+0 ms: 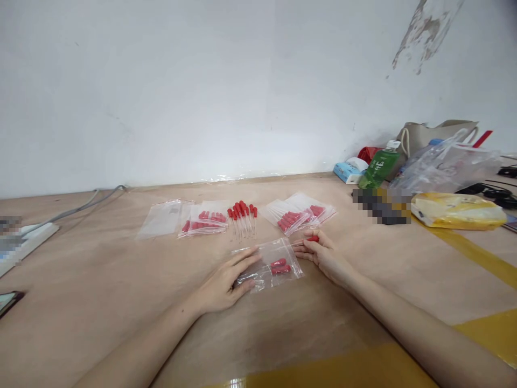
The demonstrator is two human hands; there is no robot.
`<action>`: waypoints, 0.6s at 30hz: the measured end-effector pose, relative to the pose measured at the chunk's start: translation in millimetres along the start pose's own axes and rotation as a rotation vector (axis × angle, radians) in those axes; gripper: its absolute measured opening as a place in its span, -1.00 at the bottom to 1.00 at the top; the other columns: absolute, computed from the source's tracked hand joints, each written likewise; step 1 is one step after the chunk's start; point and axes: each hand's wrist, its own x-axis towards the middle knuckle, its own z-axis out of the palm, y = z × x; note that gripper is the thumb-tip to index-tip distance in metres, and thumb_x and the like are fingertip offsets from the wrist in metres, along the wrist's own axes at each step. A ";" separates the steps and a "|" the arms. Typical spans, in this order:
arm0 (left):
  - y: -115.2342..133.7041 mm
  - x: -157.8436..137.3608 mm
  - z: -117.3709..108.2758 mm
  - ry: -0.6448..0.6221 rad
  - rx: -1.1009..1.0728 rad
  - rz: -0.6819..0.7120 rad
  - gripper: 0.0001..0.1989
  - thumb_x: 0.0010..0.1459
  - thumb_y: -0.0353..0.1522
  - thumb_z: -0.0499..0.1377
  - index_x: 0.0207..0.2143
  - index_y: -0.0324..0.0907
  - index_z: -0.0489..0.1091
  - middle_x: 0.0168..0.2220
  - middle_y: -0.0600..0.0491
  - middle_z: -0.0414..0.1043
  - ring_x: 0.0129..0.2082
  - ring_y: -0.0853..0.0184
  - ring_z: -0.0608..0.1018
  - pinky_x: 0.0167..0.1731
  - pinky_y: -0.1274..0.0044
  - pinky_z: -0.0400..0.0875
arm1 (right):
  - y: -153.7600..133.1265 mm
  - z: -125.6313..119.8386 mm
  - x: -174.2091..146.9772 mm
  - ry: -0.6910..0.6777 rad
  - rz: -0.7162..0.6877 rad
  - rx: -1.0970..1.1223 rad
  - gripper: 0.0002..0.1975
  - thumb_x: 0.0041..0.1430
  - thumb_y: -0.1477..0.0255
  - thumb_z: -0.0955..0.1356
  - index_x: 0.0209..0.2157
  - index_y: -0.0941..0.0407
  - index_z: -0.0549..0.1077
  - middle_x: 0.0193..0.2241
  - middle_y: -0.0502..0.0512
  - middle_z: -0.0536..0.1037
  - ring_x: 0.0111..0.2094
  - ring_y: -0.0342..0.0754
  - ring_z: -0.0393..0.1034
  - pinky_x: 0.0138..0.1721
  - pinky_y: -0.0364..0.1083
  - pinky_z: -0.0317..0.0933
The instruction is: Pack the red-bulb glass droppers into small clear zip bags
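A clear zip bag (264, 277) lies flat in front of me, with two red-bulbed droppers (280, 269) inside. My left hand (228, 277) rests on the bag's left end, fingers and thumb spread apart. At the bag's zip end, my right hand (321, 253) pinches another dropper (313, 238) by its red bulb. Its thin clear tube points left toward the bag mouth. Whether the tube tip is inside the bag I cannot tell. Beyond the bag, several loose droppers (242, 210) lie in a fan, bulbs away from me.
Filled zip bags (208, 218) lie left of the loose droppers, beside flat bags (159, 218). More filled bags (301, 213) lie right. Along the right stand a tissue pack (347, 171), a green bottle (379, 168) and a yellow packet (456, 211). A cable (84, 205) and white power strip (32, 248) are left.
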 end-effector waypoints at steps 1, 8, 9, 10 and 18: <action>0.0 -0.1 0.1 0.000 0.002 -0.001 -0.52 0.21 -0.30 0.00 0.18 -0.02 0.01 0.23 0.03 -0.07 0.18 0.21 0.13 0.12 0.31 0.10 | 0.1 -0.3 -0.6 -0.040 -0.006 -0.045 -0.74 -0.12 0.39 0.37 -0.37 0.08 0.22 -0.51 -0.07 0.45 -0.46 -0.17 0.41 -0.32 -0.11 0.31; 1.7 0.4 0.8 0.102 -0.032 0.016 -0.52 0.16 -0.30 0.06 0.14 -0.08 0.08 0.04 -0.06 0.13 0.05 0.20 0.25 0.02 0.39 0.24 | -0.6 -9.7 2.1 -0.253 0.023 -0.343 -0.67 -0.15 0.28 0.42 -0.32 0.15 0.43 -0.60 -0.09 0.40 -0.59 -0.26 0.23 -0.57 -0.23 0.11; 1.8 0.4 0.9 0.112 -0.025 0.010 -0.52 0.16 -0.29 0.07 0.14 -0.07 0.10 0.03 -0.06 0.14 0.04 0.20 0.26 0.02 0.39 0.25 | -1.1 -11.1 2.9 -0.255 0.021 -0.343 -0.67 -0.15 0.28 0.43 -0.32 0.14 0.42 -0.57 -0.08 0.43 -0.57 -0.25 0.26 -0.55 -0.22 0.13; 1.8 0.4 1.0 0.116 -0.014 0.000 -0.52 0.15 -0.28 0.07 0.13 -0.07 0.11 0.02 -0.06 0.15 0.02 0.20 0.28 0.01 0.38 0.25 | -1.6 -12.1 3.6 -0.239 0.008 -0.344 -0.68 -0.17 0.29 0.44 -0.34 0.14 0.41 -0.55 -0.07 0.44 -0.57 -0.25 0.26 -0.54 -0.23 0.13; 0.8 -0.1 1.2 0.092 -0.008 -0.031 -0.53 0.16 -0.25 0.07 0.12 -0.06 0.11 0.11 -0.03 0.16 0.06 0.19 0.28 0.04 0.34 0.22 | 0.6 -6.8 5.7 -0.252 -0.020 -0.243 -0.69 -0.20 0.29 0.45 -0.41 0.15 0.38 -0.45 -0.01 0.51 -0.42 -0.17 0.40 -0.30 -0.13 0.27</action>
